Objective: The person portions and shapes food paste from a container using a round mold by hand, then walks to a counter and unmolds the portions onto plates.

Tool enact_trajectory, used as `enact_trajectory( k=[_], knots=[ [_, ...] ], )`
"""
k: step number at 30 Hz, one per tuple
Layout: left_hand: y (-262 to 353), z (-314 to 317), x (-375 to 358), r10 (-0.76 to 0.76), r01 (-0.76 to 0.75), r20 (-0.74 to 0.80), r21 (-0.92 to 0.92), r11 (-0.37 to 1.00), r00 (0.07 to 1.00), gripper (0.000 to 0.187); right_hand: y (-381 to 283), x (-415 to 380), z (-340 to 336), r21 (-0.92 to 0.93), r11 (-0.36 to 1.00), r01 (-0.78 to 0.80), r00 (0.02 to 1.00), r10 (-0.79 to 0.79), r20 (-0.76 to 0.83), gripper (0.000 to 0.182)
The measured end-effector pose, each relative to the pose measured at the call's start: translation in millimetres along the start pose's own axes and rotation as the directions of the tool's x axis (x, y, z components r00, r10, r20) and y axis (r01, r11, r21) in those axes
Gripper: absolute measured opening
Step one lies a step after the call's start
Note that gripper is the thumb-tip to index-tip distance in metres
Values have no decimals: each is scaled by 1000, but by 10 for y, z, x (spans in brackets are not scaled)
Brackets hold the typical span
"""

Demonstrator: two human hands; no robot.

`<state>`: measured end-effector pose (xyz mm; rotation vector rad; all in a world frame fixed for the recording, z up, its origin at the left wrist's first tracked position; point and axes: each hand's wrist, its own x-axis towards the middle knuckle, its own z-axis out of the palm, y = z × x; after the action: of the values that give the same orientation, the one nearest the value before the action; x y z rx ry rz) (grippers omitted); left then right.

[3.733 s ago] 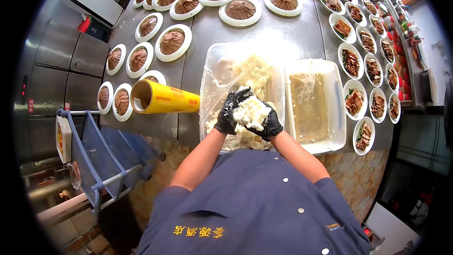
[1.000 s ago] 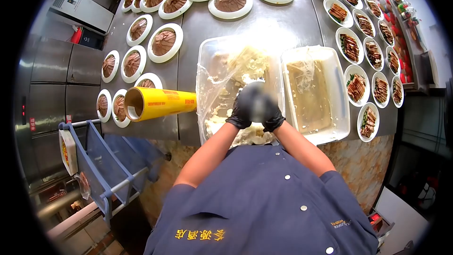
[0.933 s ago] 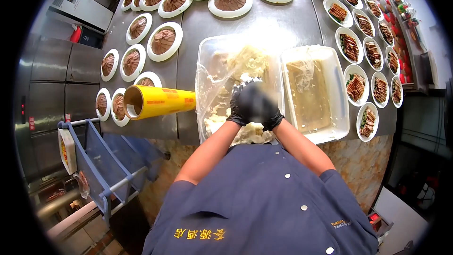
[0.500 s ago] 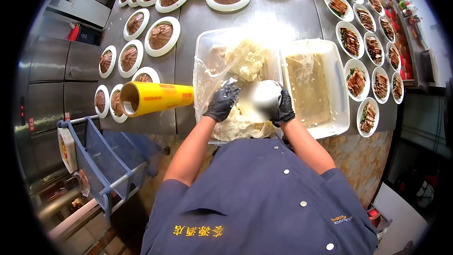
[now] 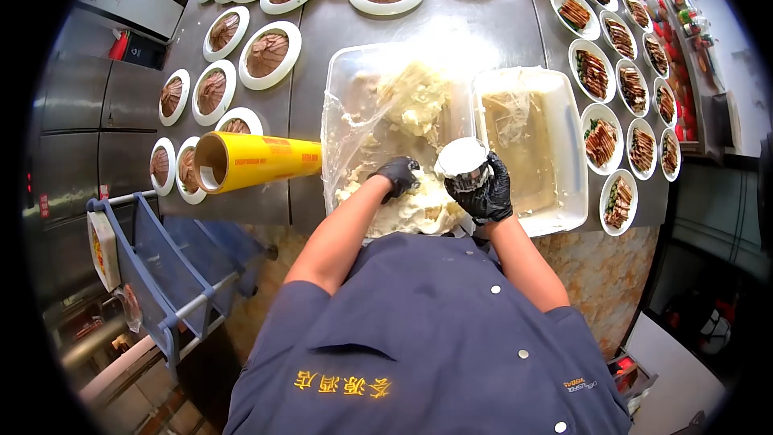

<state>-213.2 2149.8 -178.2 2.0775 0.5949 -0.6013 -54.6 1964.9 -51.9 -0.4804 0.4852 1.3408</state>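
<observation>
My right hand [image 5: 485,195], in a black glove, grips a small shiny metal bowl [image 5: 469,181]. A smooth white filling [image 5: 460,156] tops the bowl. My left hand [image 5: 398,176], also gloved in black, is down in a clear plastic tub [image 5: 329,105], its fingers curled against a lump of pale, sticky mash [image 5: 423,208]. Part of what lies under those fingers is hidden. A second heap of the mash [image 5: 423,105] lies at the tub's far side, and thin plastic film [image 5: 352,125] covers the tub's left part.
Right of the tub stands another plastic tub [image 5: 581,153] with wet, cloudy residue. A yellow roll [image 5: 266,163] lies at the left. Plates of sliced meat [image 5: 272,55] stand left and back; bowls of meat strips [image 5: 601,142] line the right. A blue cart [image 5: 173,258] is below left.
My left hand has left the bowl and dropped to the mash at the near left. The bowl, blurred before, is now in my right hand alone, slightly further right.
</observation>
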Motion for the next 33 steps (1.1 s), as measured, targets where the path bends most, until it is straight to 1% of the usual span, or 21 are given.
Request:
enact_trajectory(
  k=[2, 3, 6, 8, 9, 11, 12, 13, 14, 16, 19, 20, 21, 22, 23, 24, 25, 26, 29, 31, 33],
  knots=[
    [-328, 135, 14, 25, -60, -170, -202, 978, 985, 37, 19, 6, 11, -36, 999, 7, 1000, -7, 11, 64],
    [80, -177, -365, -64, -67, -221, -539, 840, 973, 34, 59, 38, 27, -61, 998, 11, 1000, -11, 3, 64],
    [486, -551, -884, -75, -266, -397, -732, 627, 915, 49, 197, 152, 159, -87, 996, -19, 998, 14, -61, 63],
    [630, -593, -1033, -15, -379, -422, -829, 410, 906, 57, 279, 217, 264, -91, 994, -55, 992, 43, -121, 64],
    [612, -431, -974, 33, -514, -548, -762, 394, 836, 56, 314, 302, 243, -120, 990, -75, 995, 65, -81, 63],
    [932, -231, -1032, 173, -582, -740, -338, 740, 650, 42, 436, 451, 262, -215, 975, -49, 998, 55, 22, 61],
    [1089, -251, -1140, 433, -302, -703, 312, 901, 564, 43, 520, 520, 323, -278, 961, 8, 995, 19, 94, 60],
    [1019, -157, -1081, 340, -341, -714, 149, 928, 612, 48, 560, 512, 344, -198, 980, 2, 994, 20, 106, 57],
    [974, -212, -1097, 289, -424, -720, -8, 905, 631, 50, 552, 495, 364, -225, 974, -13, 993, 40, 113, 56],
    [849, -418, -1148, 203, -558, -705, -316, 767, 680, 54, 482, 494, 376, -300, 954, -25, 992, 62, 113, 54],
    [805, -563, -1097, -74, -534, -798, -465, 706, 598, 51, 456, 493, 285, -384, 922, -47, 990, 95, 107, 51],
    [763, -557, -1013, 54, -523, -848, -274, 807, 527, 45, 447, 520, 244, -403, 914, -53, 988, 107, 113, 50],
    [718, -548, -927, 181, -490, -878, -69, 869, 443, 41, 475, 605, 91, -633, 758, 159, 965, 14, 260, 48],
    [663, -497, -858, 476, -348, -804, 359, 866, 356, 36, 514, 647, 33, -765, 520, 380, 913, -79, 400, 46],
    [639, -394, -813, 529, -315, -739, 429, 847, 416, 43, 549, 694, -19, -729, 587, 352, 920, -72, 386, 46],
    [776, -319, -757, 363, -368, -803, 194, 909, 473, 42, 531, 653, 82, -664, 719, 204, 961, -19, 275, 47],
    [802, -284, -705, 373, -334, -805, 231, 914, 462, 41, 512, 609, 192, -559, 827, 61, 987, 35, 160, 49],
    [820, -232, -673, 381, -300, -804, 265, 916, 455, 40, 484, 581, 186, -579, 813, 61, 987, 36, 155, 48],
    [962, -267, -685, 147, -221, -900, 58, 973, 411, 27, 413, 514, 320, -598, 801, 36, 993, 40, 112, 46],
    [958, -353, -654, 24, -275, -913, -97, 957, 407, 24, 378, 572, 297, -858, 315, 406, 913, -96, 396, 43],
    [913, -443, -610, -63, -304, -901, -209, 930, 429, 23, 343, 392, 397, -793, 565, 227, 966, -25, 258, 42]
  ],
)
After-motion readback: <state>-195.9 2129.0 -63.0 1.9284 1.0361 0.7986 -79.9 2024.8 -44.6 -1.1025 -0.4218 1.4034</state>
